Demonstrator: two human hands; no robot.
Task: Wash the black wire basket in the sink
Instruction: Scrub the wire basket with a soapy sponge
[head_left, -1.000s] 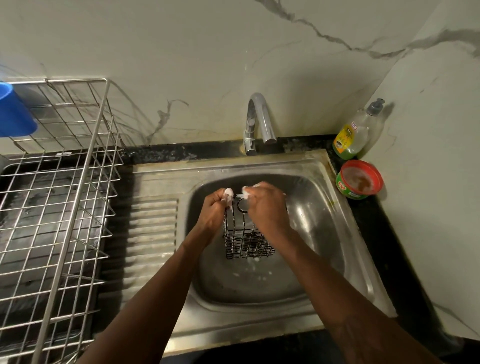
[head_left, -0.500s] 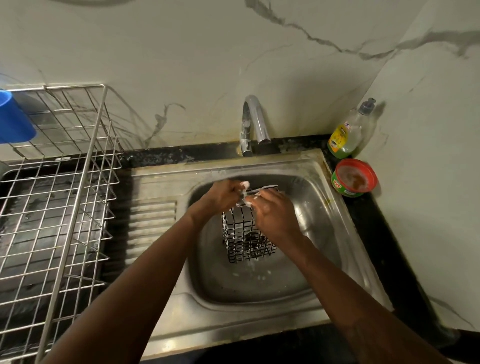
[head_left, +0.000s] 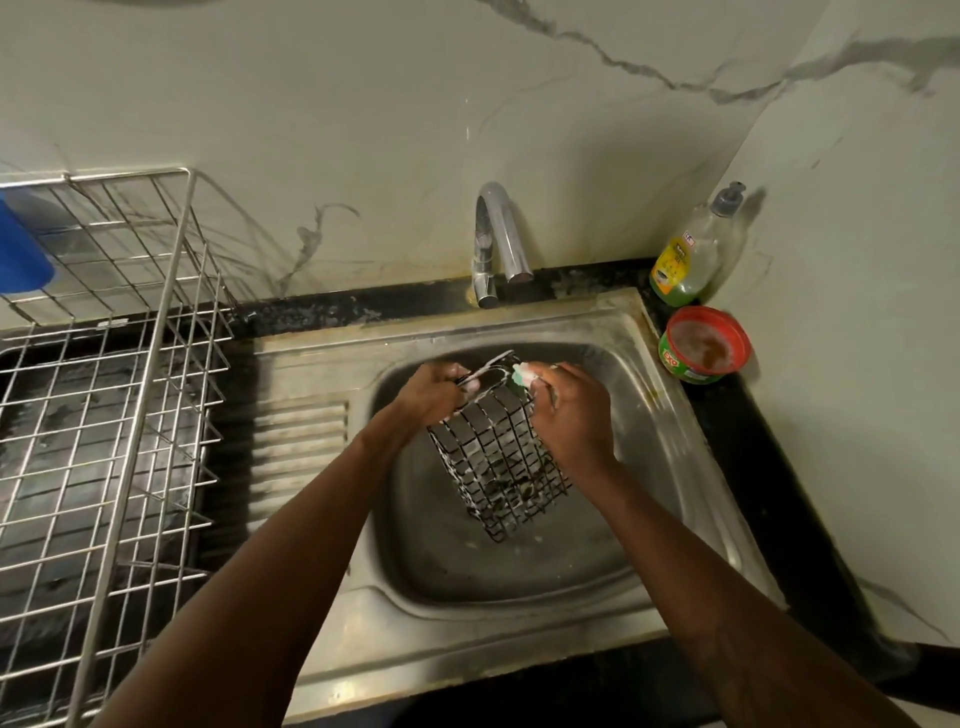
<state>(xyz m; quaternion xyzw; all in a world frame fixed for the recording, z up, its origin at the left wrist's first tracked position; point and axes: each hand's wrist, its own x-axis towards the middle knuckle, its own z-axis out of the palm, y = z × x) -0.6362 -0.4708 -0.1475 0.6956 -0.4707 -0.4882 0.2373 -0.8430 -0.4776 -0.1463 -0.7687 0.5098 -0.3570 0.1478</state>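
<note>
A black wire basket, flecked with white suds, is tilted in the steel sink bowl, its open rim toward the back wall. My left hand grips the basket's rim on the left side. Beside the right edge of the rim, my right hand pinches a small green-and-white soapy scrubber against the wire. The chrome tap stands behind the bowl and no water runs from it.
A steel wire dish rack fills the left counter, with a blue cup at its back left. A dish soap bottle and a red-rimmed green tub stand at the back right corner. The ribbed drainboard lies left of the bowl.
The basket has tipped from upright to leaning, its rim swung back and left. Both hands have stayed at the rim, the right one shifting slightly rightward with the scrubber.
</note>
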